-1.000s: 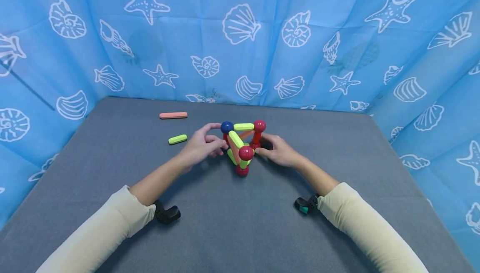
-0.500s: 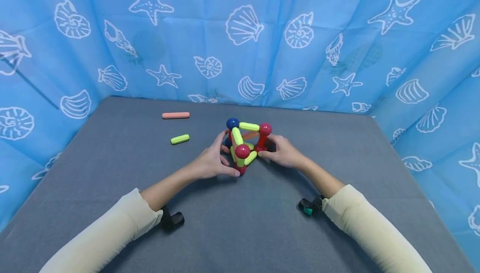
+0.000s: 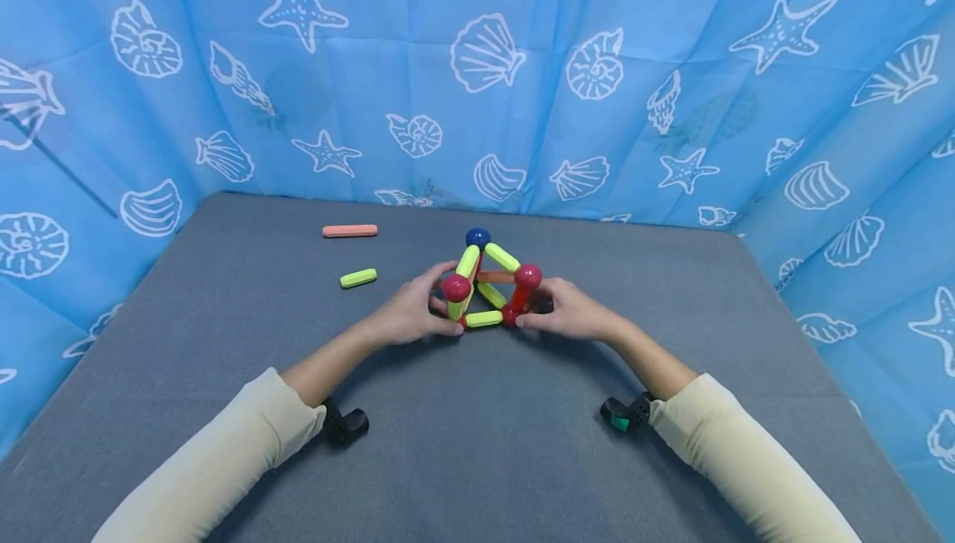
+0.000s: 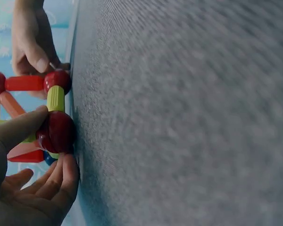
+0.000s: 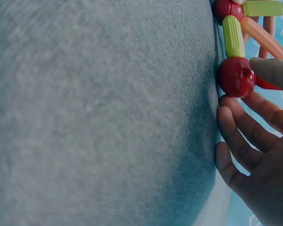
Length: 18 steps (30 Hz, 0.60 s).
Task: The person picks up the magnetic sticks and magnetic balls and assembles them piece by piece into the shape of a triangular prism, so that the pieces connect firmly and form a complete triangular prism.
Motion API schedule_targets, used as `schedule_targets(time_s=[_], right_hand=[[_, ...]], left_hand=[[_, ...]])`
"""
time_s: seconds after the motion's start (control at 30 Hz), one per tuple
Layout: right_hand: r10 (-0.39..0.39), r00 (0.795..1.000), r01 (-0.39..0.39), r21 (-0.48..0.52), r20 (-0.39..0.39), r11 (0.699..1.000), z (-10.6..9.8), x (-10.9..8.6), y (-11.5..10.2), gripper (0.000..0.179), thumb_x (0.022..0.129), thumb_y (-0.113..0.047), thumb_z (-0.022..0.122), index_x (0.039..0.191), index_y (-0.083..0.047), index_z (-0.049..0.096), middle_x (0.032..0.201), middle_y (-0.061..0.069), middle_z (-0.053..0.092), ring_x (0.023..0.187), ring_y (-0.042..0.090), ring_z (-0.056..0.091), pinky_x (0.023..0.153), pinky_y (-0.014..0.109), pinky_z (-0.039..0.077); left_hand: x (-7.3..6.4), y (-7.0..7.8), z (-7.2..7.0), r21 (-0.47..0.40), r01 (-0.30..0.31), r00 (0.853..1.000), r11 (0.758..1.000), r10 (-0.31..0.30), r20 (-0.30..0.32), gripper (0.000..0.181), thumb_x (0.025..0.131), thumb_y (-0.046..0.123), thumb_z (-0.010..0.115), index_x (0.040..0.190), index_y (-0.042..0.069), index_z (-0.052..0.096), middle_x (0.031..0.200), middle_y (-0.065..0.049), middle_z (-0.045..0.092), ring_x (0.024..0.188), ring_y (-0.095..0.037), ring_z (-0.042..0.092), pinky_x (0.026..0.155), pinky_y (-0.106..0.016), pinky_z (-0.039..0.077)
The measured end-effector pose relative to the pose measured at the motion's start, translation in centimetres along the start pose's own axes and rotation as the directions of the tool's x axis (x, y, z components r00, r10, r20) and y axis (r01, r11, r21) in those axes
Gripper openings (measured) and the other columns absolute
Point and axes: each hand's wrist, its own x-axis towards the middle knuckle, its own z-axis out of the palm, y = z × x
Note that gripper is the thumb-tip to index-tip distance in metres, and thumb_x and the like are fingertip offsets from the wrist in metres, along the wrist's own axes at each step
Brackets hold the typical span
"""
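Observation:
A three-sided toy frame of rods (image 3: 499, 276) and balls stands on the table between the hands. At its back top is a blue ball (image 3: 477, 237); the front top corners carry a red ball (image 3: 457, 288) on the left and another red ball (image 3: 527, 276) on the right. My left hand (image 3: 413, 309) pinches the lower left red ball (image 4: 60, 132) between thumb and fingers. Opposite, my right hand (image 3: 565, 311) has its thumb and fingertips on the lower right red ball (image 5: 236, 76). A yellow-green rod (image 3: 484, 319) joins these two lower balls.
Left of the frame, a loose yellow-green rod (image 3: 358, 278) lies on the grey table (image 3: 477, 443), with a longer salmon rod (image 3: 350, 231) behind it. A blue curtain (image 3: 418, 54) with seashell prints hangs behind the table.
The left hand has moved from the frame's back left corner to its front ball. The frame has turned, its blue-topped corner swinging right and its front corner left. The right hand keeps its hold.

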Motion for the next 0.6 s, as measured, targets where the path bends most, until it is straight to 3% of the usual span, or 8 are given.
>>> schedule_targets(time_s=[0.2,0.43,0.6], right_hand=[[0.011,1.000,-0.011,0.076,0.006,0.997,-0.4,-0.3,0.6,0.019,0.092,-0.003,0.062,0.110,0.002,0.066,0.095,0.010,0.067,0.086,0.021,0.060,0.080,0.036,0.050],[0.061,0.998,-0.060,0.120,-0.001,0.991,-0.1,0.2,0.8,0.025,0.096,-0.001,0.056,0.119,0.002,0.066,0.079,0.011,0.060,0.059,0.017,0.046,0.059,0.026,0.040],[0.015,0.996,-0.009,0.065,-0.089,0.998,0.4,1.6,0.8,0.027,0.096,-0.003,0.058,0.123,0.000,0.065,0.085,0.009,0.065,0.074,0.020,0.057,0.072,0.032,0.048]], left_hand=[[0.1,-0.1,-0.1,0.009,-0.028,1.000,1.000,0.028,0.002,0.090,0.083,0.006,0.080,0.156,0.013,0.027,0.142,-0.014,0.050,0.109,-0.023,0.065,0.097,-0.046,0.050],[0.4,-0.2,0.0,0.019,-0.067,0.998,0.998,0.067,0.003,0.084,0.083,0.003,0.078,0.153,0.012,0.034,0.144,-0.013,0.051,0.119,-0.029,0.061,0.103,-0.048,0.046],[0.6,-0.4,0.1,0.035,-0.095,0.995,0.995,0.095,0.010,0.080,0.083,0.003,0.078,0.152,0.010,0.037,0.143,-0.013,0.052,0.123,-0.031,0.058,0.105,-0.048,0.044]])
